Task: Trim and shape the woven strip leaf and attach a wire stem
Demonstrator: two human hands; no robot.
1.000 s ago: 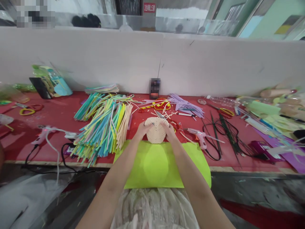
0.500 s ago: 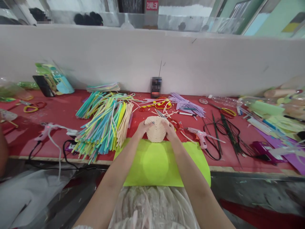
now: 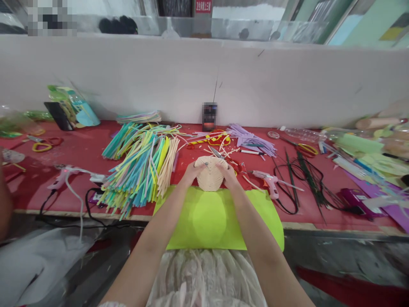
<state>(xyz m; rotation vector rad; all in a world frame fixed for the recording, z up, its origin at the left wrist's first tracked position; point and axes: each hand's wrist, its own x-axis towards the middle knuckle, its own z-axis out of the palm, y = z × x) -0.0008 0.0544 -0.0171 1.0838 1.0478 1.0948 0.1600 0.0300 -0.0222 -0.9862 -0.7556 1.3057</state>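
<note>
A cream, roughly round woven disc (image 3: 210, 175) with ridged rows is held up in front of me at the table's front. My left hand (image 3: 191, 172) grips its left edge, and my right hand (image 3: 228, 172) closes on its right edge. Part of each hand's fingers is hidden behind the disc. Below it a bright yellow-green sheet (image 3: 211, 219) hangs over the table edge toward my lap. Just beyond the disc lie open scissors with red and yellow handles (image 3: 234, 165), partly covered by it.
Many coloured fuzzy strips (image 3: 134, 170) are heaped to the left; purple strips (image 3: 252, 140) lie behind. A pink glue gun (image 3: 272, 187) with black cable is on the right, another glue gun (image 3: 59, 179) on the left. A phone (image 3: 209, 116) leans on the white partition (image 3: 143, 72).
Almost nothing differs. The whole view has shifted very slightly, and both hands keep the disc in the same place.
</note>
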